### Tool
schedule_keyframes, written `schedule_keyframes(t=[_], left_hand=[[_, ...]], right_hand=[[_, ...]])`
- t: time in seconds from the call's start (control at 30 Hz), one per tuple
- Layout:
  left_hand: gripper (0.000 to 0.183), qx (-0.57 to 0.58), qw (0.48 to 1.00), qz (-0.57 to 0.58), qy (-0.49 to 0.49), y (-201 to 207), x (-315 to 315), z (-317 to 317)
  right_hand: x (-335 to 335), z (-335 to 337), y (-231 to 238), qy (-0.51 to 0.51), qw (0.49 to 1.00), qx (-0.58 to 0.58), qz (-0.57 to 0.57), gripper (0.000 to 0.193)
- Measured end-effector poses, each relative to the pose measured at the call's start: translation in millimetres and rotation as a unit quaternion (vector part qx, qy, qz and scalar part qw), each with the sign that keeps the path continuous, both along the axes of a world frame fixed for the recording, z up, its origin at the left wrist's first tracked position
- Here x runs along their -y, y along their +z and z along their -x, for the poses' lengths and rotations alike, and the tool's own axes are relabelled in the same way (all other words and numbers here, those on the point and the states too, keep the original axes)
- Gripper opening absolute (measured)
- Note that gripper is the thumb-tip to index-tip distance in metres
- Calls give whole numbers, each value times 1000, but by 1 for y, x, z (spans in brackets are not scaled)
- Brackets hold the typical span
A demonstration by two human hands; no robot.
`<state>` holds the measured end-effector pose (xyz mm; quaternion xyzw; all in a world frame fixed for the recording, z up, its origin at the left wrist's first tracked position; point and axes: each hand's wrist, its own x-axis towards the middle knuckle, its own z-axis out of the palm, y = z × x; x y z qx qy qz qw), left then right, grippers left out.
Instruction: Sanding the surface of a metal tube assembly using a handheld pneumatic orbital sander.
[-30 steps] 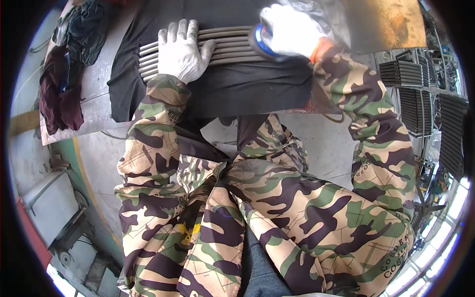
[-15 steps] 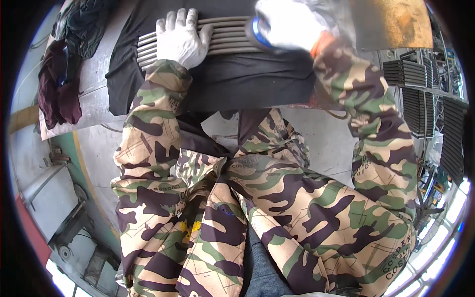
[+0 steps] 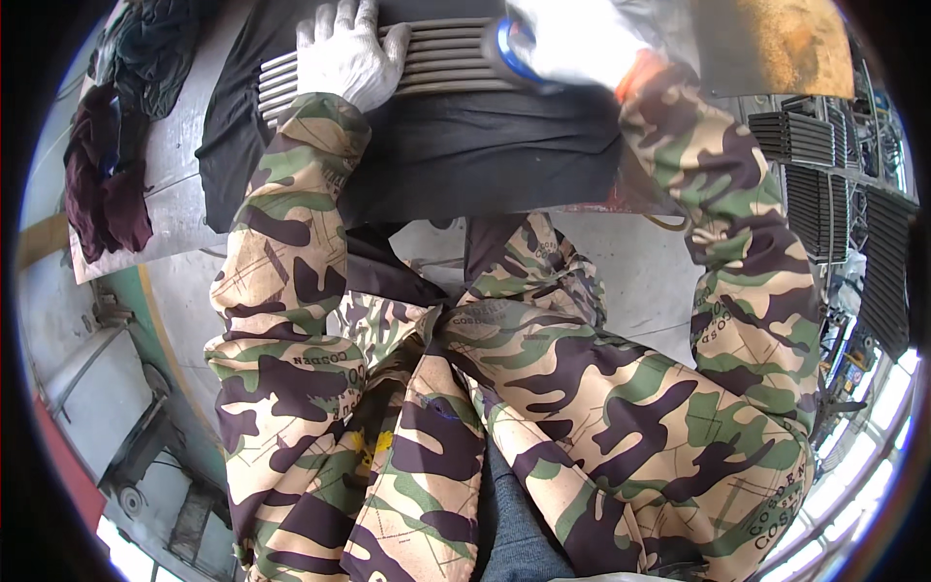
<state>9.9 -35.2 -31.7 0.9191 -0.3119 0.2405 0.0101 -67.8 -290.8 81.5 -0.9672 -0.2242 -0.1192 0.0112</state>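
Side by side on a black cloth [image 3: 465, 136] lies a row of several grey metal rods [image 3: 446, 63]. My left hand [image 3: 349, 63], in a white knitted glove, rests flat across the rods toward their left ends with the fingers spread. Over the right part of the row, my right hand [image 3: 582, 39] wears a white glove with an orange cuff and is smeared by motion. It grips a round, blue-rimmed object [image 3: 521, 53] against the rods. The glove hides most of that object, so its kind cannot be made out. The rods' right ends are also hidden.
The cloth covers part of a metal table [image 3: 179, 165], with crumpled dark clothes [image 3: 107, 199] on its left side. A rust-stained sheet [image 3: 795, 44] lies at the far right. Beyond the table's right side, racks hold stacked dark bars [image 3: 815, 213].
The view has shifted slightly, and the rods and my left hand appear a little farther up and left. My right hand keeps the blue-rimmed object on the right part of the row.
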Motion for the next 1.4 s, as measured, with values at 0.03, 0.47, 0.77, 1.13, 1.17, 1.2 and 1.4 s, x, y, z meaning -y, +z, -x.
schedule_keyframes(t=[0.03, 0.47, 0.77, 1.13, 1.17, 1.2, 1.4], left_hand=[[54, 0, 1000, 0, -2, 0, 1, 0], [53, 9, 999, 46, -21, -3, -3, 9], [47, 5, 994, 105, -16, 6, -7, 28], [50, -120, 984, 132, 28, 4, -23, 35], [53, -112, 983, 146, -8, -8, -34, 38], [55, -103, 983, 148, -38, -6, -25, 35], [53, -75, 988, 132, 30, -8, -44, 29]], right_hand=[[-1, -6, -1, -2, 1000, 7, 3, 19], [-1, 13, 2, 20, 1000, -17, -1, 19], [-16, -2, -1, 25, 1000, -8, -3, 18], [-39, -29, -28, -21, 997, -70, 33, 28], [-43, -29, -31, -31, 995, -86, 36, 30], [-25, -22, -30, -45, 993, -92, 64, 31], [-37, -7, -16, -28, 994, -95, 36, 29]])
